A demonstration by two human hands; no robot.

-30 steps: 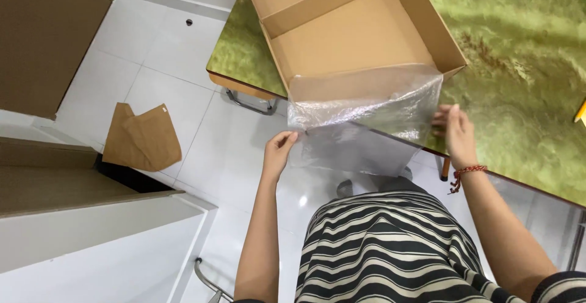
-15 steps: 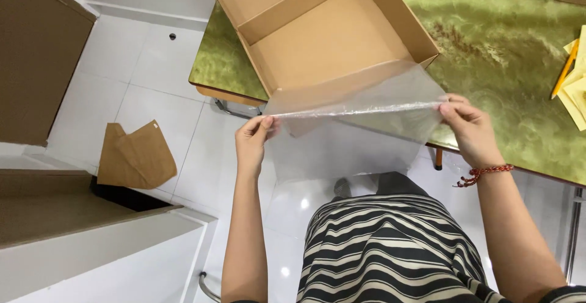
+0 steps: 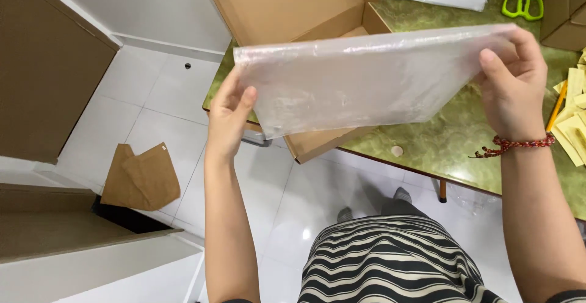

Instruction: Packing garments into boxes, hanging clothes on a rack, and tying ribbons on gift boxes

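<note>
Clear plastic bag (image 3: 366, 83) we are holding stretched, long axis left-right; left hand (image 3: 229, 116) and right hand (image 3: 510, 80) pinching opposite ends above cardboard box (image 3: 293, 10).

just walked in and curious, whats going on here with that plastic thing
A person holds a clear plastic bag stretched between both hands: left hand on its left edge, right hand on its right. It hangs above an open brown cardboard box on a green marbled table. Green-handled scissors lie farther back.
</note>
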